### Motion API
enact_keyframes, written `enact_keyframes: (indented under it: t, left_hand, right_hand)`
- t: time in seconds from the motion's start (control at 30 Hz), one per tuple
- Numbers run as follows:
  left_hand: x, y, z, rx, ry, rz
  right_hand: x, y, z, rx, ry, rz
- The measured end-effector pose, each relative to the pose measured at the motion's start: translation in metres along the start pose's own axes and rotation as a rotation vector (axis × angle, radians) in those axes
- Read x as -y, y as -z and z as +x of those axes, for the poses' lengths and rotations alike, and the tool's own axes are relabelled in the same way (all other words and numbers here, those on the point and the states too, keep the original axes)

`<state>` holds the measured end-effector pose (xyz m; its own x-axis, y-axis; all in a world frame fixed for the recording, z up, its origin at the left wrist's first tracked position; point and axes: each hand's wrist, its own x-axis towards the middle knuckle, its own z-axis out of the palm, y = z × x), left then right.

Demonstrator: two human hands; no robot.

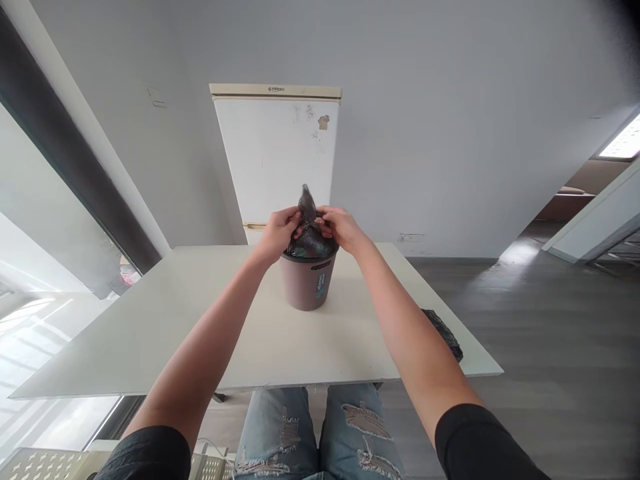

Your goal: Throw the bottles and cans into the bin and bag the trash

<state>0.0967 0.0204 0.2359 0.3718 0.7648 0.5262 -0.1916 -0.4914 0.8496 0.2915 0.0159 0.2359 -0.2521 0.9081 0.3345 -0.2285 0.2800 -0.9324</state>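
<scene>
Both hands up at the bag, in front of the person, no one else in view

- Bin (303, 283) stands upright on the table (215, 300), past its near edge, between the forearms; label (321, 285) on its front, a bit right
- Bag (313, 244), dark and thin, sits in the mouth of the bin, bulging at about rim height, neck gathered and standing up above it, tip pointing up
- Left hand (278, 235): fingers curled in, pinching the left side of the neck
- Right hand (343, 228): same from the right, thumb and fingers closed on plastic at the neck; exact grip hidden by the fingers
- Hands apart, bag neck between them, neither seems to grip the bin
- Black bundle (445, 335), crumpled, on the table by the right edge, partly behind the right forearm, untouched
- Fridge (275, 153) behind the table, against the wall

Step in hand, my read: working the gathered neck, probably closing it off. Can't tell if there's a knot or just a twist at the fingers

Next move calls for a firm pinch from both sides and an even pull; thin film could tear if yanked, and the bin has nothing bracing it
</scene>
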Motion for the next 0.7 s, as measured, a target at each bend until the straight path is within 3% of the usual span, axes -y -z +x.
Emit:
enact_keyframes:
  t: [0.17, 0.27, 0.33, 0.43, 0.7]
  left_hand:
    - [0.003, -0.001, -0.002, -0.077, 0.042, 0.036]
    - [0.006, -0.001, -0.003, -0.113, 0.036, 0.025]
    - [0.008, -0.001, -0.004, -0.072, 0.028, 0.043]
    - [0.008, -0.004, -0.004, -0.032, 0.022, 0.100]
    - [0.004, -0.016, -0.007, -0.284, -0.132, 0.289]
  right_hand:
    - [-0.012, -0.011, -0.001, -0.166, 0.188, -0.062]
    - [-0.014, -0.020, -0.007, -0.064, 0.202, -0.078]
    - [-0.013, -0.026, -0.011, 0.017, 0.200, -0.096]
    - [-0.010, -0.028, -0.015, 0.021, 0.163, -0.098]
    - [-0.015, -0.018, -0.027, -0.072, 0.221, -0.194]
